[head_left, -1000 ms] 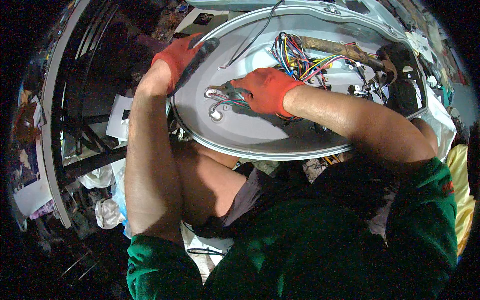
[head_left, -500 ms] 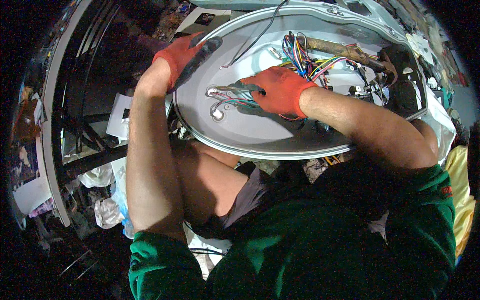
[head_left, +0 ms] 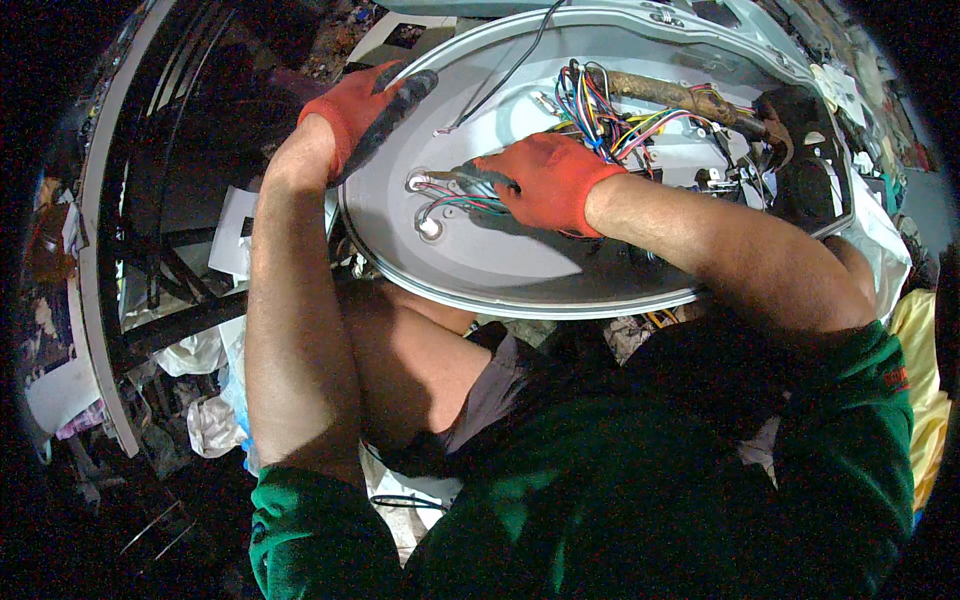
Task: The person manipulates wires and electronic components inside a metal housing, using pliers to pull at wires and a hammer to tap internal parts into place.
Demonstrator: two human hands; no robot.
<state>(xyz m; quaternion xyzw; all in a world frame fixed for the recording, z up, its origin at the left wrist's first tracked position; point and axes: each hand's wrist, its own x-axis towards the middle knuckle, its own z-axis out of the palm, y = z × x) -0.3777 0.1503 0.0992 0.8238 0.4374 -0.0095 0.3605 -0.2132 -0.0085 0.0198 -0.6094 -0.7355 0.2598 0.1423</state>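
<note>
cluttered workshop, coloured wires [head_left: 590, 112] in grey shell [head_left: 500, 262], dark frame [head_left: 190, 321], crumpled plastic [head_left: 214, 428]

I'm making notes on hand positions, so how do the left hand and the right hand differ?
Place: the left hand is at the left edge of the grey shell, while the right hand is inside it, over some wires.
Direction: the left hand points mostly toward the shell's far side; the right hand points left.
Look: the left hand shows much dark coating; the right hand shows mostly red.
Both wear red gloves with dark parts.
</note>
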